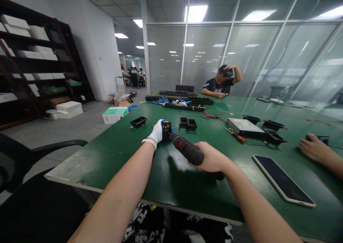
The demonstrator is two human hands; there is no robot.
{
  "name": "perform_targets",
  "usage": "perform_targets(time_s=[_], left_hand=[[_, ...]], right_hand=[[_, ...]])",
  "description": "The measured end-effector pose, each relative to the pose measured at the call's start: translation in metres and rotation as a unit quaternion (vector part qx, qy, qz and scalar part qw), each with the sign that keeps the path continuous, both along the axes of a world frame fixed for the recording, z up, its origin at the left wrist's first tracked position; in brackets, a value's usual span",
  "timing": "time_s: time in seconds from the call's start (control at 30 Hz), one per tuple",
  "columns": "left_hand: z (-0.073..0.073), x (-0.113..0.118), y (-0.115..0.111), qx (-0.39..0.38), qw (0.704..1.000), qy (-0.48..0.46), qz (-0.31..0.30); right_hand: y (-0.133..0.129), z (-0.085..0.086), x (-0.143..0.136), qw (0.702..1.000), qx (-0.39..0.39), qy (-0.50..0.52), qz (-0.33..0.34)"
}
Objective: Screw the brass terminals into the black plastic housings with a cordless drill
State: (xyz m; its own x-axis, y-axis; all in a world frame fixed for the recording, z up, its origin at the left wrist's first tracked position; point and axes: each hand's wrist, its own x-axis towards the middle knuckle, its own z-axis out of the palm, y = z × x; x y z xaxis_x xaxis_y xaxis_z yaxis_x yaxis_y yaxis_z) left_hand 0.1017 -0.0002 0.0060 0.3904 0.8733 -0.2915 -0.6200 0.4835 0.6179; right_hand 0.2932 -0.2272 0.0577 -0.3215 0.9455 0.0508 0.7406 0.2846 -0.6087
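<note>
The left hand [159,130] holds a black box [166,126] with gold bits while, at its four o'clock, the right hand [210,156] grips a black-and-red drill [187,149].

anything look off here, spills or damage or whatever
No spill or damage is evident. The left hand, holding a black part, wears a glove while the right hand, gripping the drill, is bare, an odd mismatch. Clutter on the floor left of the table looks untidy.

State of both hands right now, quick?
Left hand: gloved, closed, holding a black part.
Right hand: bare, closed around the drill.
</note>
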Motion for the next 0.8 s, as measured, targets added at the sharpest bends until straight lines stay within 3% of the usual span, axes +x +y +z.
perform_targets(time_s=[0.8], left_hand=[[-0.0033,-0.0002,0.0026,0.017,1.000,0.018,-0.002]], right_hand=[[0.0014,-0.0016,0.0028,1.000,0.005,0.003,0.015]])
